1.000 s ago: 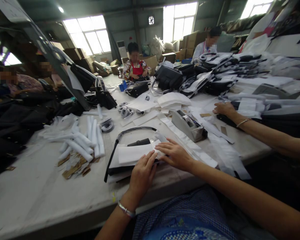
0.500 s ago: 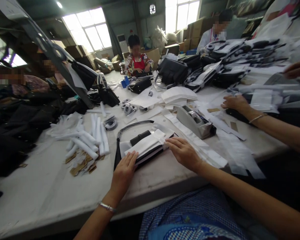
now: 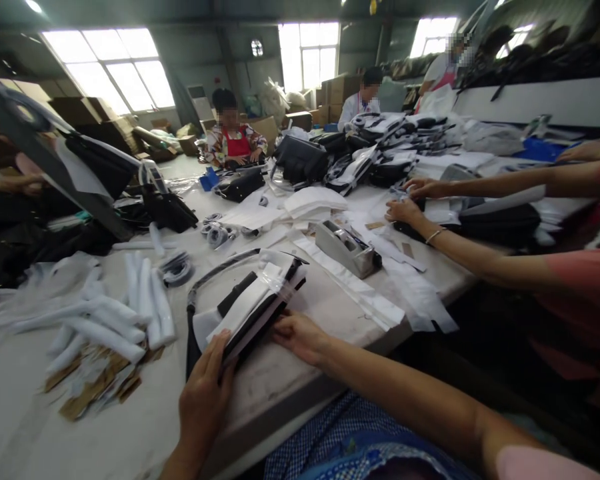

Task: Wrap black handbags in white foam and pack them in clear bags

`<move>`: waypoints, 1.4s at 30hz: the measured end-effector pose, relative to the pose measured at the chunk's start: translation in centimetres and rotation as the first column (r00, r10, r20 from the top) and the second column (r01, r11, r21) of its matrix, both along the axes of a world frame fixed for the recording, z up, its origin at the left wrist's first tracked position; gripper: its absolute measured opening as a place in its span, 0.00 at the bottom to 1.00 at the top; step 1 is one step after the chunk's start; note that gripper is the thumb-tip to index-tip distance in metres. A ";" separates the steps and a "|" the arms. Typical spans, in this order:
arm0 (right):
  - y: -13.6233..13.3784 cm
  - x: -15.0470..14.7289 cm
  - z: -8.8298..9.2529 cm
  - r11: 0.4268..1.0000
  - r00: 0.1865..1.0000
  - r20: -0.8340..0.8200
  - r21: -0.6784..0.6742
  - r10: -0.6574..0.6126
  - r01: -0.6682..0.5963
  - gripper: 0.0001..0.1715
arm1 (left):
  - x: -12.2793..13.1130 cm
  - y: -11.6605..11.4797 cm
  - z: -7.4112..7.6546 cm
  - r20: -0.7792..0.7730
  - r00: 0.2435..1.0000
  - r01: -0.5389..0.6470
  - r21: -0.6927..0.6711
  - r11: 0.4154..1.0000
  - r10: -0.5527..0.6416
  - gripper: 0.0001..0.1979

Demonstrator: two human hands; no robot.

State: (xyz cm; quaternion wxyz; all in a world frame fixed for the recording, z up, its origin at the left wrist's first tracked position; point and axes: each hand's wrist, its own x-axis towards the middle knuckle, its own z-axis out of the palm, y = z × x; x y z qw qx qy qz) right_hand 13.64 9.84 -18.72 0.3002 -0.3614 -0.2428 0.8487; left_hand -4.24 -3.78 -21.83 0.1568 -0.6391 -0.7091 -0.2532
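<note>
In front of me a black handbag [image 3: 280,308] lies on the table, tilted with its right end raised. White paper [image 3: 250,307] and clear tape cover its upper side, and its wrapped strap [image 3: 220,265] arches behind it. My left hand [image 3: 205,387] grips the bag's near left end, fingers on the paper and thumb along the side. At the bag's lower right edge is my right hand [image 3: 303,339], its fingers curled in against the underside; the fingertips are partly hidden.
A grey tape dispenser [image 3: 347,247] stands right of the bag, beside white paper strips [image 3: 365,293]. White foam rolls [image 3: 105,320] and brown cardboard scraps [image 3: 100,380] lie left. A co-worker's hands [image 3: 405,210] handle another bag at right. Wrapped bags [image 3: 380,147] are heaped behind.
The view has swung right. My right hand has moved from the top of the paper to the bag's lower edge, and the bag's right end has risen and turned away from me.
</note>
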 end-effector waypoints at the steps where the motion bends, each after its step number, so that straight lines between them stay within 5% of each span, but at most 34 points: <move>1: -0.2 -0.6 0.4 1.000 1.000 -0.013 0.022 0.017 -0.017 0.24 | 0.1 -0.1 -0.1 0.003 1.000 -0.015 0.010 1.000 0.015 0.32; 7: -1.1 -2.3 2.4 0.974 0.986 -0.072 0.183 0.151 -0.136 0.32 | 1.1 0.6 -0.3 -0.071 0.987 -0.142 0.077 0.987 0.147 0.41; 10: -0.1 -0.3 2.4 0.889 0.949 0.061 0.336 0.309 -0.311 0.33 | 1.3 0.9 -0.6 -0.069 0.983 -0.167 0.078 0.983 0.173 0.39; 12: 1.5 2.5 2.0 0.728 0.904 0.278 0.536 0.326 -0.427 0.29 | 1.2 0.9 -0.8 -0.055 0.988 -0.143 0.080 0.987 0.147 0.37; 13: 2.4 4.3 1.8 0.600 0.878 0.409 0.647 0.248 -0.471 0.25 | 1.2 0.9 -0.9 -0.050 0.990 -0.124 0.083 0.989 0.128 0.36; 16: 5.8 10.7 1.1 0.090 0.743 0.605 0.789 -0.288 -0.608 0.19 | 1.0 0.9 -1.3 -0.036 0.995 -0.087 0.098 0.991 0.091 0.35; 17: 7.0 12.8 0.9 -0.005 0.675 0.610 0.741 -0.416 -0.672 0.20 | 1.0 0.9 -1.3 -0.028 0.996 -0.086 0.103 0.991 0.089 0.35; 18: 8.0 14.8 0.7 -0.042 0.607 0.603 0.691 -0.517 -0.722 0.22 | 1.0 0.9 -1.4 -0.018 0.995 -0.092 0.106 0.990 0.094 0.35; 20: 9.7 18.1 0.3 -0.022 0.479 0.605 0.606 -0.636 -0.795 0.23 | 0.9 0.9 -1.5 -0.003 0.994 -0.107 0.103 0.989 0.108 0.34; 23: 11.1 20.6 -0.4 0.036 0.376 0.660 0.521 -0.650 -0.852 0.20 | 1.0 0.9 -1.5 -0.010 0.995 -0.098 0.098 0.990 0.100 0.34; 30: 11.8 20.2 -0.8 0.146 0.343 0.704 0.535 -0.622 -0.832 0.13 | 0.9 0.9 -1.5 -0.015 0.996 -0.089 0.096 0.991 0.091 0.34; 36: 12.4 19.8 0.2 0.152 0.314 0.700 0.517 -0.641 -0.842 0.13 | 0.8 1.0 -1.6 -0.023 0.996 -0.083 0.096 0.992 0.086 0.34; 42: 12.8 19.8 -0.7 0.109 0.376 0.723 0.525 -0.580 -0.844 0.11 | 1.0 1.0 -1.5 -0.013 0.996 -0.083 0.102 0.991 0.085 0.33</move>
